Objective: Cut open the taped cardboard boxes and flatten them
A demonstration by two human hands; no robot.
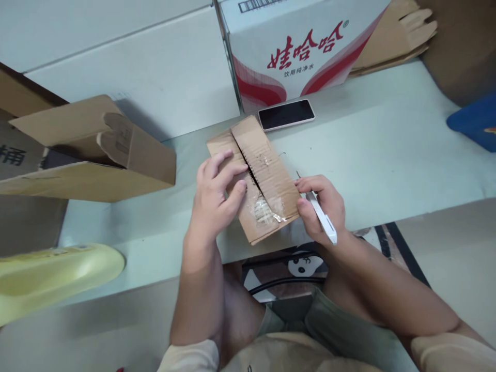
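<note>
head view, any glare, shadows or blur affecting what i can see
Head view: bright glints on the shiny clear tape of the flat brown cardboard box; head view: soft shadow on the plain white panel behind the open brown cardboard carton; head view: red lettering on the red-and-white carton sharp enough to make out.

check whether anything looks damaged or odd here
Yes, the small cardboard box under the left hand: its top seam gapes, looking ragged and darkly marked, and crinkled clear tape clings near the near end. An intact seam would usually lie even and closed.
</note>
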